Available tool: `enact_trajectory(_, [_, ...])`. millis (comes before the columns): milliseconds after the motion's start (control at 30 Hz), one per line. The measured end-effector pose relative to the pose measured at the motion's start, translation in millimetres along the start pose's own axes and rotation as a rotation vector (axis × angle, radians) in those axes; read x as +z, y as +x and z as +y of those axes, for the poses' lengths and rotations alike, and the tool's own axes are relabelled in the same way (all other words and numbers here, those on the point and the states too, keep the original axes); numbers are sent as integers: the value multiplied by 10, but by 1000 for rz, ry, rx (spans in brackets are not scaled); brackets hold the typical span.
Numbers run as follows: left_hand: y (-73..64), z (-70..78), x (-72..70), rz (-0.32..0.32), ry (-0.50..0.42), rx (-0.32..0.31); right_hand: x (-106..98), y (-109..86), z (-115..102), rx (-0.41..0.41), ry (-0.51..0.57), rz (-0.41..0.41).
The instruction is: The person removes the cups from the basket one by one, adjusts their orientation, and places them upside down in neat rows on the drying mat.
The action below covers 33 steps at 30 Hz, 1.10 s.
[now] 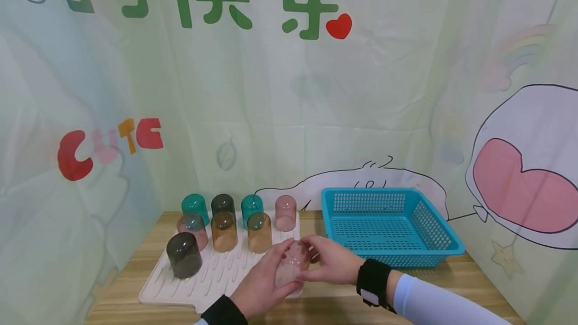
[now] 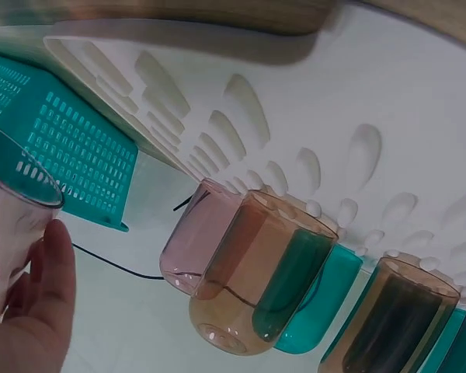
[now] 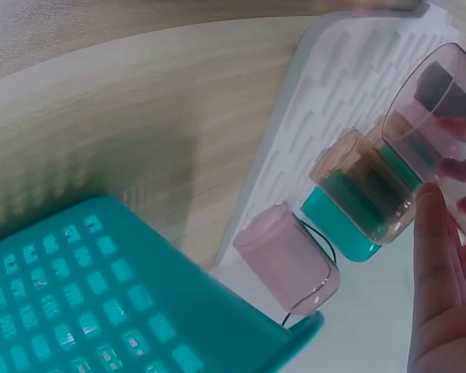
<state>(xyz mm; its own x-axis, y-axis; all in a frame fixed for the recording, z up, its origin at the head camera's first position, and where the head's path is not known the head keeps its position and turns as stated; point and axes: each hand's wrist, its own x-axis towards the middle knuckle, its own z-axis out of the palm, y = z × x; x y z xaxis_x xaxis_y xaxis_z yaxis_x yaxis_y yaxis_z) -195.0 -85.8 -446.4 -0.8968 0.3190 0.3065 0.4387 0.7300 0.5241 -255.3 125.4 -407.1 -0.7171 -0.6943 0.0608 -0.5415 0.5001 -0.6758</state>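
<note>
Both hands hold a clear pink cup (image 1: pixel 291 265) over the front right corner of a white drainer tray (image 1: pixel 226 280). The left hand (image 1: pixel 264 285) grips its left side, and the right hand (image 1: pixel 331 260) has thumb and fingers on its right side. The cup is rim down, its rounded base up between the fingers. In the right wrist view the rim of the pink cup (image 3: pixel 419 101) shows beyond the right thumb. Behind the hands, on the tray, stand two amber cups (image 1: pixel 259 234) and another pink cup (image 1: pixel 286 213), all upside down.
A blue plastic basket (image 1: pixel 393 260) stands on the wooden table right of the tray. A dark grey cup (image 1: pixel 184 256) sits at the tray's left, with several more cups, such as a teal cup (image 1: pixel 194 204), behind it. A printed curtain (image 1: pixel 361 99) encloses the back and sides.
</note>
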Motion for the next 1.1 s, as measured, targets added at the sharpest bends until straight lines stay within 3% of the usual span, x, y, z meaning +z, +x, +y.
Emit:
enact_trajectory(433, [-38,-80,-24,-43,-37,-79,94,16,101,-5,-1,-46])
enact_trajectory(600, [-64,-160,-30,26,-15,-92,182,31,167,28,-67,-100])
enact_trajectory(733, [-87,-245,-42,92,-4,-106,296,27,244,-44,-210,-178])
enact_trajectory(867, [-99,-316,-80,115,-39,-143,387,12,317,-137,-332,-250])
enact_trajectory(1100, [-104,-486,-283,185,-11,-245,453,14,368,-210,-420,-331])
